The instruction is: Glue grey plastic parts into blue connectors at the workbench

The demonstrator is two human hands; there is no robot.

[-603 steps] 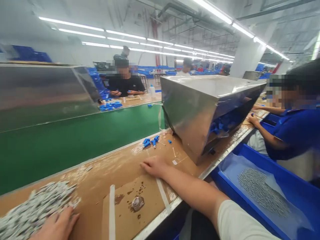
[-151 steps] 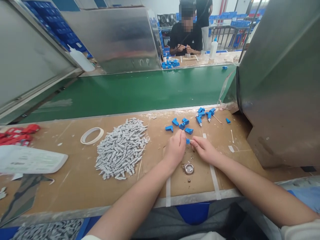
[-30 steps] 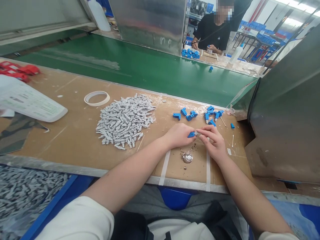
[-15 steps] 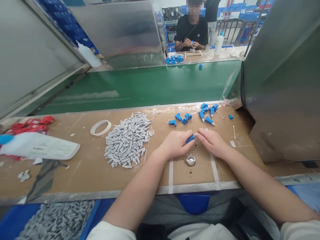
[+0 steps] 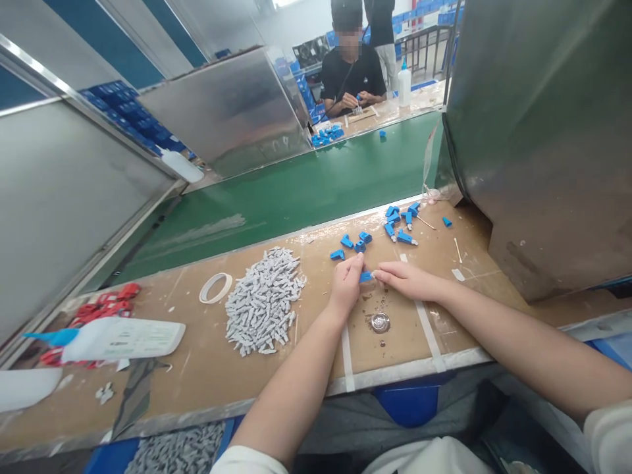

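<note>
My left hand is closed round a blue plastic part, whose right end sticks out past the fingers. From the right, my right hand pinches at that end, where a bit of something pale shows between the fingertips. The hands nearly meet over the brown work surface. Just below them lies a small round metal dish with wet-looking specks around it. Several similar blue parts lie beyond my left hand, and another cluster of blue parts, some with pale tips, sits farther back.
A heap of small grey pieces is left of my hands, beside a tape roll. White bottle and red parts lie far left. Cotton swab lies right. Behind runs a green conveyor belt; a co-worker sits across it.
The view has tilted and shifted. My left hand has turned more upright round the blue part; my right hand has drawn slightly away, showing more of the part between them.
</note>
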